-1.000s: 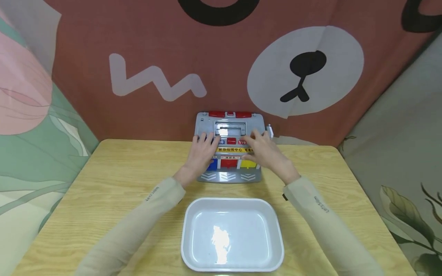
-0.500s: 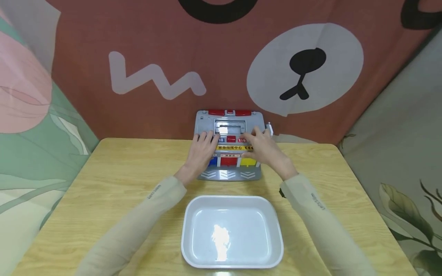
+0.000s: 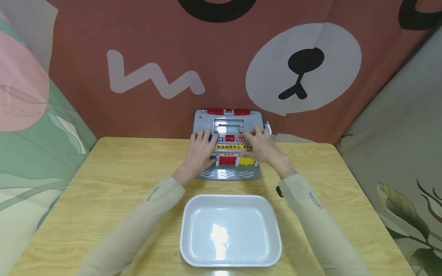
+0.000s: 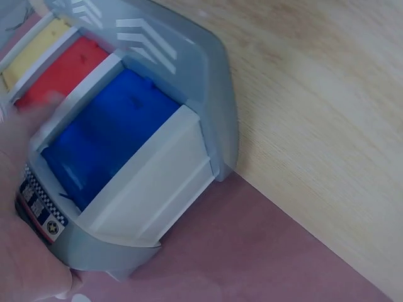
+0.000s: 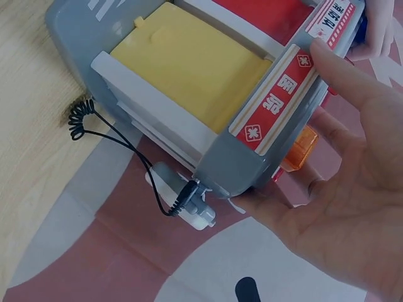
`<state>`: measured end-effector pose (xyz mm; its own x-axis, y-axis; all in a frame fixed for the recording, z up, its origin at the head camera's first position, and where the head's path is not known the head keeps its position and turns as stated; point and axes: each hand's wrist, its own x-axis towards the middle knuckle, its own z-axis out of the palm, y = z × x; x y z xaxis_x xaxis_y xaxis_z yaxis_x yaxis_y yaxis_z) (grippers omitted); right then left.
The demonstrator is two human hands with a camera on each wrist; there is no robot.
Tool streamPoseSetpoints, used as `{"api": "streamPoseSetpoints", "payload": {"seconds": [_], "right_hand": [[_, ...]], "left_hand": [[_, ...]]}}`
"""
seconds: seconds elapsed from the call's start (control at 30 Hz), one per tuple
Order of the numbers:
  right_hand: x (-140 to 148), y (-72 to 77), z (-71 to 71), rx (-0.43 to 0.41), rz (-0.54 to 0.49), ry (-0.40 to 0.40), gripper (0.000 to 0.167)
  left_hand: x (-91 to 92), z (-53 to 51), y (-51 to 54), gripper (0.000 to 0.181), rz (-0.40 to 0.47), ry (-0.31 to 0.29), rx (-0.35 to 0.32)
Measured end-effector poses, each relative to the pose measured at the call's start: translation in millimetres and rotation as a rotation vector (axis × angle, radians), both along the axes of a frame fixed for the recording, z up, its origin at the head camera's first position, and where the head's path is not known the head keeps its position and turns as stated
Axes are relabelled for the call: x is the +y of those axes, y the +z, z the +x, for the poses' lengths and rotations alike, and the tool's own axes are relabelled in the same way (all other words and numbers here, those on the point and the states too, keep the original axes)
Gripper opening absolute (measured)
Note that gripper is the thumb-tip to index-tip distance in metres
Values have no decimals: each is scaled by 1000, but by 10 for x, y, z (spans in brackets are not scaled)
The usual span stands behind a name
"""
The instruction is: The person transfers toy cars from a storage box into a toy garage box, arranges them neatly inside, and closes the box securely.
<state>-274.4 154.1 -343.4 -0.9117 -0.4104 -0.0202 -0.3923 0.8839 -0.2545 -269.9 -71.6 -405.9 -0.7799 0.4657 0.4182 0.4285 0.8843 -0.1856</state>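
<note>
A grey toy garage (image 3: pixel 228 175) with red top lights stands at the table's back edge, between my two hands. My left hand (image 3: pixel 198 151) grips its left side, fingers over the top panel, the blurred thumb (image 4: pixel 31 123) at the front by the blue door (image 4: pixel 113 135). On the other side, my right hand (image 3: pixel 265 148) holds the upper edge. Its thumb (image 5: pixel 343 72) presses near the front sign while the fingers reach round behind. The red door (image 3: pixel 227 160) and yellow door (image 5: pixel 189 63) look closed. An orange button (image 5: pixel 301 150) shows among the right fingers.
A white tray (image 3: pixel 248 230) sits on the wooden table (image 3: pixel 131 168) in front of the toy. A small white handset (image 5: pixel 182 195) on a black coiled cord hangs at the toy's right side. A printed curtain (image 3: pixel 155 115) rises right behind.
My left thumb has come into sight in front of the blue door, covering part of it. The right hand and the toy keep nearly the same place; the head view has shifted slightly.
</note>
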Motion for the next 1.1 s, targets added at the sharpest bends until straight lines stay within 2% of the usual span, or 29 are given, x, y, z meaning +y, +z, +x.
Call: {"api": "streamPoseSetpoints", "payload": {"seconds": [0.07, 0.13, 0.4, 0.6, 0.9, 1.03, 1.1], "right_hand": [[-4, -3, -4, -2, -8, 6, 62], [-11, -7, -6, -2, -11, 12, 63], [19, -26, 24, 1, -53, 7, 63], [45, -110, 96, 27, -63, -16, 66], [33, -133, 149, 49, -63, -14, 66], [45, -146, 164, 44, -78, -19, 66], [47, -140, 177, 38, -93, -19, 65]], "left_hand": [[-13, 1, 8, 83, 17, -3, -32], [-27, 3, 13, 81, 31, -11, -46], [-22, -6, 19, 70, 52, -39, -38], [22, 27, -11, 72, 58, -38, -71], [26, 90, 7, 70, 76, -21, -59], [29, 116, 27, 71, 84, -25, -98], [16, 135, 55, 70, 117, -30, -143]]}}
